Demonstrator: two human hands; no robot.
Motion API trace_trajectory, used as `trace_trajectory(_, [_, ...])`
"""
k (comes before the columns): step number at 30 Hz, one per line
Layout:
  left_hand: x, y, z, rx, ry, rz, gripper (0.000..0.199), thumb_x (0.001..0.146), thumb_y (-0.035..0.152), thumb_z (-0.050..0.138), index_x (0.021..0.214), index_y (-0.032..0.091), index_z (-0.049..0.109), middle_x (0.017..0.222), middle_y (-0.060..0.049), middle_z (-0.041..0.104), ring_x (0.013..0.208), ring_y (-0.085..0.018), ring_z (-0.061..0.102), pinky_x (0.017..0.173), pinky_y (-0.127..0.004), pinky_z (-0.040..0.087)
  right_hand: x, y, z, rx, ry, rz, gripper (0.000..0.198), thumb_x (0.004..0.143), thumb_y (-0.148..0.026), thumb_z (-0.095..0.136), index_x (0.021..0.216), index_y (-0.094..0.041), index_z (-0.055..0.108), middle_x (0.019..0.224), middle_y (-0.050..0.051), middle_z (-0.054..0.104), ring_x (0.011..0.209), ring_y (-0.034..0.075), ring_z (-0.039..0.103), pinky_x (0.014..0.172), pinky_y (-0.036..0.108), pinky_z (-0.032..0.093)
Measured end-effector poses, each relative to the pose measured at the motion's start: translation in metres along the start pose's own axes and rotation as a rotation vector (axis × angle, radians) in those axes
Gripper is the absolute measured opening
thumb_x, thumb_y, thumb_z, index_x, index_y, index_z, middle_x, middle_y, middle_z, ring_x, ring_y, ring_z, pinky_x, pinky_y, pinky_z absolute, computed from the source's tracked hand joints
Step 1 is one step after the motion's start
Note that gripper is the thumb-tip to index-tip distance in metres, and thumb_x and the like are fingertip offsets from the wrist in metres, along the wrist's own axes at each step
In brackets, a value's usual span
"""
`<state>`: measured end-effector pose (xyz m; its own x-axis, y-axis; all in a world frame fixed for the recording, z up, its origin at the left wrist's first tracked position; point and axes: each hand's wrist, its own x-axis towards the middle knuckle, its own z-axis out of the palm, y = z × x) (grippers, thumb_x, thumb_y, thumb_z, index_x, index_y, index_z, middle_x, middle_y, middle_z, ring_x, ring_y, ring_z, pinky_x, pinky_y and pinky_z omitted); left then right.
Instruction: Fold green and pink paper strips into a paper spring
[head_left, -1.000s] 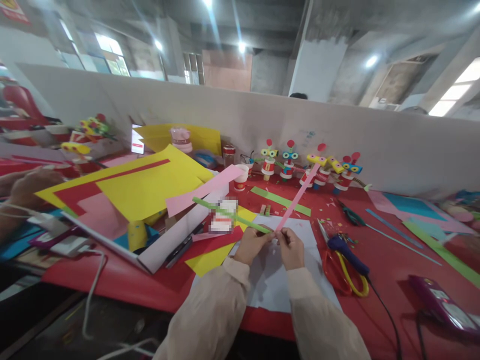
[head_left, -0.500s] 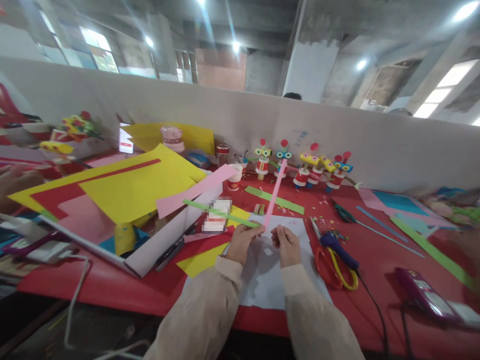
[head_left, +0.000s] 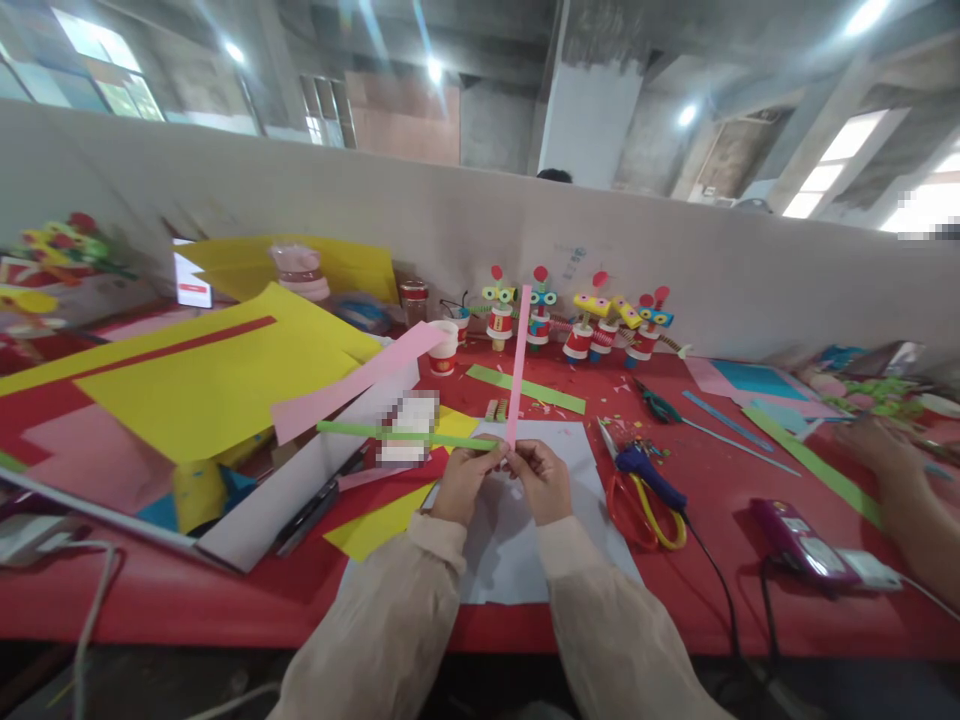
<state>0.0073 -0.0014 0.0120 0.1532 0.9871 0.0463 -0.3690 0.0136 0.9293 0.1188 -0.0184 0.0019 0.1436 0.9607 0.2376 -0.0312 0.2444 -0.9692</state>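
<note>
Above a white sheet of paper [head_left: 525, 570], both of my hands meet at the joined ends of two paper strips. My left hand [head_left: 466, 482] pinches the end of a green paper strip [head_left: 397, 434], which reaches out to the left. A pink paper strip [head_left: 519, 360] stands up from the same spot, roughly at a right angle to the green one. The fingers of my right hand [head_left: 543, 480] are closed at the pink strip's lower end, touching my left fingertips. Exactly how the ends overlap is hidden by the fingers.
Red-and-yellow-handled scissors [head_left: 641, 510] and a blue glue gun [head_left: 649, 475] with a cord lie to the right. Paper-cup figures [head_left: 499, 322] stand along the back. Yellow sheets [head_left: 202, 385] are piled at left. Another person's hand [head_left: 892, 460] is at far right.
My right hand has moved in from slightly apart and now touches the strips' joined ends. The view has turned right, and another person's arm shows at the right.
</note>
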Motion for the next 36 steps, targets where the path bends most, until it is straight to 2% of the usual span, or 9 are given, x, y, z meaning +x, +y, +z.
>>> trace_trajectory(4, [0.0,-0.001,0.0,0.009,-0.012,0.015,0.02,0.062,0.031,0.071,0.056,0.015,0.06,0.054,0.002,0.05,0.055,-0.011,0.044,0.054,-0.025,0.034,0.0,0.001,0.0,0.022,0.012,0.007,0.023,0.069,-0.037,0.065,0.083,-0.02,0.062,0.066,0.0,0.065,0.056,0.014,0.058,0.054,0.027,0.047])
trace_trajectory(9, [-0.001,-0.002,-0.001,0.054,-0.003,0.021,0.022,0.064,0.032,0.069,0.053,0.016,0.058,0.053,0.002,0.049,0.056,-0.012,0.044,0.055,-0.026,0.035,0.0,0.002,-0.002,0.066,-0.023,0.011,0.019,0.069,-0.035,0.066,0.079,-0.019,0.063,0.063,0.001,0.064,0.055,0.013,0.056,0.052,0.026,0.045])
trace_trajectory(14, [-0.002,0.001,0.003,0.042,0.053,0.04,0.025,0.061,0.03,0.071,0.047,0.016,0.055,0.05,0.003,0.049,0.055,-0.011,0.045,0.056,-0.026,0.035,0.003,0.002,-0.003,0.142,0.004,0.037,0.018,0.066,-0.034,0.068,0.075,-0.019,0.065,0.061,0.0,0.064,0.053,0.013,0.055,0.052,0.026,0.043])
trace_trajectory(17, [-0.002,0.002,0.004,0.025,0.057,0.03,0.02,0.06,0.03,0.072,0.052,0.016,0.061,0.053,0.002,0.054,0.056,-0.012,0.047,0.057,-0.026,0.036,0.004,0.002,-0.005,0.233,-0.014,0.085,0.02,0.067,-0.036,0.067,0.077,-0.018,0.066,0.062,0.001,0.066,0.055,0.015,0.058,0.053,0.027,0.044])
trace_trajectory(21, [0.001,-0.002,0.002,-0.043,0.032,-0.067,0.019,0.062,0.032,0.071,0.064,0.014,0.067,0.059,-0.002,0.061,0.059,-0.014,0.052,0.06,-0.027,0.04,0.005,0.004,-0.006,0.399,-0.015,0.147,0.02,0.067,-0.037,0.066,0.077,-0.019,0.068,0.063,0.001,0.067,0.055,0.015,0.06,0.051,0.027,0.044])
trace_trajectory(25, [0.003,-0.007,0.0,-0.061,0.018,-0.075,0.02,0.064,0.032,0.07,0.065,0.013,0.067,0.058,-0.002,0.06,0.058,-0.013,0.052,0.06,-0.026,0.04,0.006,0.004,-0.006,0.446,-0.045,0.135,0.019,0.066,-0.034,0.069,0.079,-0.02,0.069,0.061,0.0,0.066,0.054,0.013,0.059,0.051,0.025,0.043])
trace_trajectory(30, [0.003,-0.008,0.001,0.012,-0.056,-0.013,0.024,0.069,0.036,0.066,0.061,0.013,0.064,0.059,-0.002,0.059,0.058,-0.012,0.051,0.061,-0.027,0.041,0.007,0.002,-0.003,0.374,-0.002,0.101,0.017,0.066,-0.031,0.072,0.077,-0.018,0.068,0.058,-0.001,0.064,0.049,0.01,0.056,0.047,0.022,0.041])
trace_trajectory(36, [0.002,-0.004,0.002,0.24,-0.082,0.156,0.02,0.071,0.034,0.064,0.068,0.014,0.064,0.067,-0.001,0.059,0.066,-0.013,0.051,0.065,-0.026,0.041,0.007,0.003,-0.005,0.254,0.077,0.045,0.018,0.069,-0.034,0.068,0.069,-0.017,0.065,0.054,-0.002,0.063,0.045,0.009,0.053,0.044,0.022,0.04])
